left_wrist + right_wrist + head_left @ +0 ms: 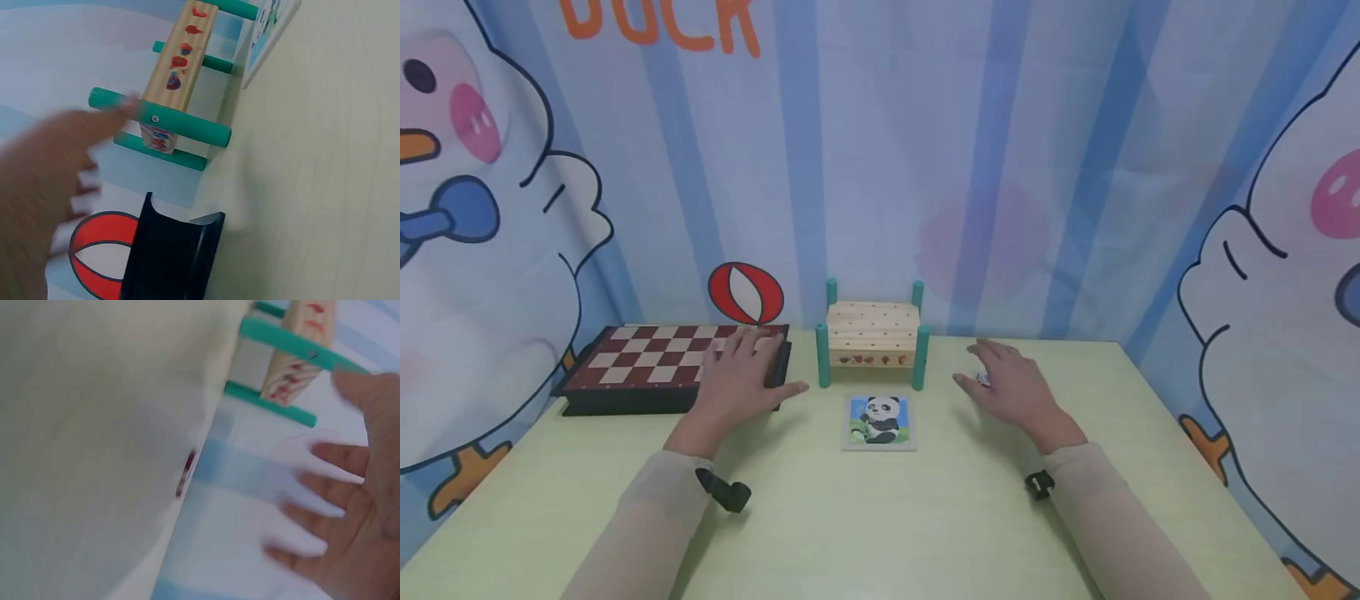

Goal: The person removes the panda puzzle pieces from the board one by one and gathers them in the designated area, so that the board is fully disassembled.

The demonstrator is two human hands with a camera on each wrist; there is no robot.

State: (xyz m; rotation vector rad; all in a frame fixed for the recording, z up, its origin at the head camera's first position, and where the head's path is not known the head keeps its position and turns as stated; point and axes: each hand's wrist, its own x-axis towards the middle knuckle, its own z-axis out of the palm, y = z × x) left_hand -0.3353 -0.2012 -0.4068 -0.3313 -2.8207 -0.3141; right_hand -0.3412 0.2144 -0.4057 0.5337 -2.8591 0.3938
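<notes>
Sleeved forearms reach across a pale green worktop point(865, 517), each wrist strapped with a small black camera mount. Between them, nearest the person, lies a square panda puzzle card point(879, 422), flat and untouched. The left hand point(739, 377) rests palm down with straight, released fingers on the right end of a folded chessboard point(655, 358), whose long axis runs left to right along the worktop's far left. The right hand point(1011, 379), fingers spread and holding nothing, hovers over a small white object point(982, 379) that is too hidden to name. Centred beyond the card, between both hands, stands a wooden peg bench with green legs point(872, 337), slightly nearer the left hand. Behind everything hangs a cartoon duck backdrop point(925, 167). From the left wrist view come the bench's painted red marks point(181, 59) and the chessboard's dark edge point(169, 256); the right wrist view, badly blurred, shows only spread fingers point(337, 506) beside the bench.
</notes>
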